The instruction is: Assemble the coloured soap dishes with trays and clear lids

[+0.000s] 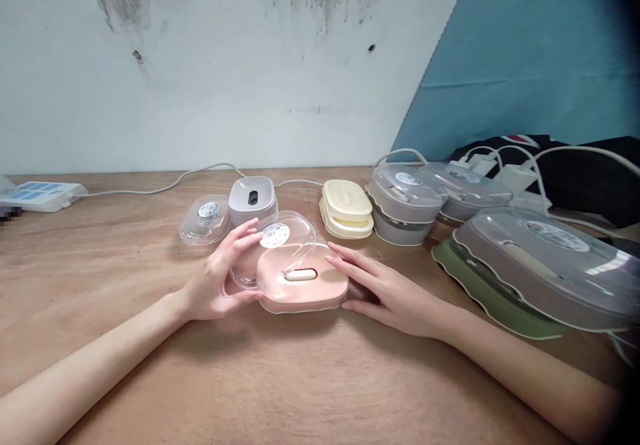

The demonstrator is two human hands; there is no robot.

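So the pink box [300,294] sat mid-table [225,385]. Left hand [220,275] was spread in a wide C: thumb at the box's 9 o'clock side, fingertips by the clear lid [276,237] overlapping it toward 11. Right hand [385,291] was loosely spread too, fingertips on the box around 2. Further out: lilac box [250,215] at 11, yellow box [347,198] at 1.

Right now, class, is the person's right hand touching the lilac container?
Apart. The head view shows the right hand to the right of the lilac container, with bare wooden table visible between them.
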